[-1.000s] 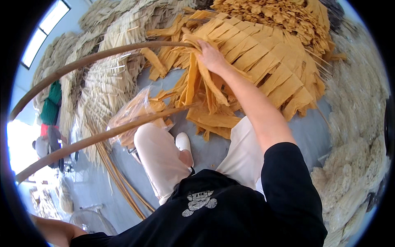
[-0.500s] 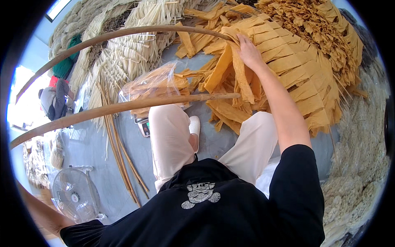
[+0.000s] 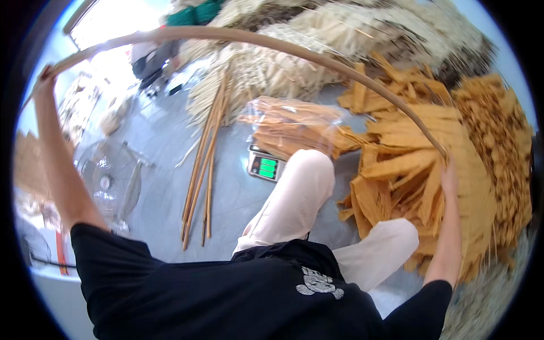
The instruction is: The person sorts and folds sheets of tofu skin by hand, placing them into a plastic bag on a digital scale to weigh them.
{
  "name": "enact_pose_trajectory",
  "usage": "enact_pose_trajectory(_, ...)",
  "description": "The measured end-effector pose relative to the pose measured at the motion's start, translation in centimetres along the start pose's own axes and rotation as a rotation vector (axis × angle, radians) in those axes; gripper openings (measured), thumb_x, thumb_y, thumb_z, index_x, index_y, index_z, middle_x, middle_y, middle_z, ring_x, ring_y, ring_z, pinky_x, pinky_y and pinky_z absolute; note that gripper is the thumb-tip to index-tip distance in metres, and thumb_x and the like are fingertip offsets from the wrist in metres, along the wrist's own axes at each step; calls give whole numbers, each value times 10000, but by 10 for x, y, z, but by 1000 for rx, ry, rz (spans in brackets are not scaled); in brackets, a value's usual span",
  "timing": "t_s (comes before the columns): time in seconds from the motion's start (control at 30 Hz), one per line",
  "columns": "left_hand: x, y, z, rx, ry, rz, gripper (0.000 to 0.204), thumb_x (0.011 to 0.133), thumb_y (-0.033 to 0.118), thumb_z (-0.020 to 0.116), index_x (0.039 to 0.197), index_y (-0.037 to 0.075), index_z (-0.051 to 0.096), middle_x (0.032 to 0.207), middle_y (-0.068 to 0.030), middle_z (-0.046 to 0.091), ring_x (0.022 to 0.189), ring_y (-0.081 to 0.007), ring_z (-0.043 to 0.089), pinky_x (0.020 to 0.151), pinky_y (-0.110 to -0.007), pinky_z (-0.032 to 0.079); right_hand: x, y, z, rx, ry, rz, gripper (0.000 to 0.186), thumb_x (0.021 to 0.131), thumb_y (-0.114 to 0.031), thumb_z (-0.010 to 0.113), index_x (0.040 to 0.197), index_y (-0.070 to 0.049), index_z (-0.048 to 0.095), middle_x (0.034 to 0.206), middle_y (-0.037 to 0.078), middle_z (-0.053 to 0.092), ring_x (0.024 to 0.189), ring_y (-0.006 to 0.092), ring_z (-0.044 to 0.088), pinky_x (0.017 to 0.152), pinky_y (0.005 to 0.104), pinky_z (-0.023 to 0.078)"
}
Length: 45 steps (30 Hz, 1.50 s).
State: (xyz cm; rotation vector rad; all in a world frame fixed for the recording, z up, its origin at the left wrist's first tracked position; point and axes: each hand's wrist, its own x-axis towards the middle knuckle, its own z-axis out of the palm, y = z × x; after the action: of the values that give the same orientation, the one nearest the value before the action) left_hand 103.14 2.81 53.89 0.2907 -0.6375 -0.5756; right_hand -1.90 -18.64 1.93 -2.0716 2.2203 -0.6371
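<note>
A long, bowed wooden pole [image 3: 238,35] spans the view in front of me. My left hand [image 3: 46,82] is closed around it near its far-left end. On the right, my right hand [image 3: 449,173] grips the pole's other end, above a heap of yellow-orange strips [image 3: 405,181] of flat, leathery sheet. Part of that hand blurs into the strips, so any strip in its fingers is hidden.
Several thin sticks [image 3: 207,164] lie on the grey floor. A clear bag of orange strips [image 3: 294,127] rests behind a digital scale [image 3: 265,166]. A fan [image 3: 110,178] stands at left. Pale fibre bundles [image 3: 362,34] and another person [image 3: 153,59] are farther back.
My view has swung left. My left hand has come into sight on the pole, and my right hand has lowered along with its end. Two poles showed earlier; one shows now.
</note>
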Motion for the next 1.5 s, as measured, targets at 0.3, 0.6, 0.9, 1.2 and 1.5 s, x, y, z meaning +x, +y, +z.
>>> enact_pose_trajectory(0.3, 19, 86, -84, -315, 272, 63, 144, 818, 29, 282, 683, 82, 283, 541, -32, 252, 476, -163, 338, 439, -278, 338, 15, 139, -22, 93, 91, 354, 472, 878, -190, 471, 1260, 55, 342, 1218, 251, 455, 1112, 370, 442, 912, 380, 359)
enact_pose_trajectory(0.6, -69, 15, -92, -18, 265, 310, 130, 814, 24, 360, 694, 56, 322, 595, -50, 366, 530, -190, 411, 488, -282, 411, -8, 109, 21, 468, 264, 465, 496, 799, -186, 620, 1164, 96, 437, 1150, 221, 521, 1030, 310, 523, 851, 355, 420)
enact_pose_trajectory(0.9, -134, -48, -160, 1940, 391, 707, 135, 738, -56, 458, 798, -60, 579, 776, -97, 556, 706, -143, 534, 646, -235, 442, 3, 18, 5, 238, -155, 247, 609, 830, -172, 578, 1331, -3, 275, 1366, 177, 301, 1254, 299, 300, 1025, 363, 263)
enact_pose_trajectory(1.2, -231, -145, -131, 52, 551, 368, 154, 809, 60, 354, 664, 19, 383, 629, -102, 452, 570, -231, 490, 686, -378, 513, -26, -173, -16, 751, -316, -120, 584, 865, -166, 515, 1355, -31, 227, 1415, 154, 216, 1286, 297, 254, 1019, 381, 270)
enact_pose_trajectory(1.5, -346, -295, -75, -345, 590, 106, 304, 936, 279, 354, 733, 55, 391, 561, -62, 385, 503, -181, 392, 603, -349, 489, -83, -320, -73, 62, 304, -957, 561, 819, -90, 526, 1319, -57, 272, 1418, 151, 194, 1326, 321, 136, 1052, 491, 144)
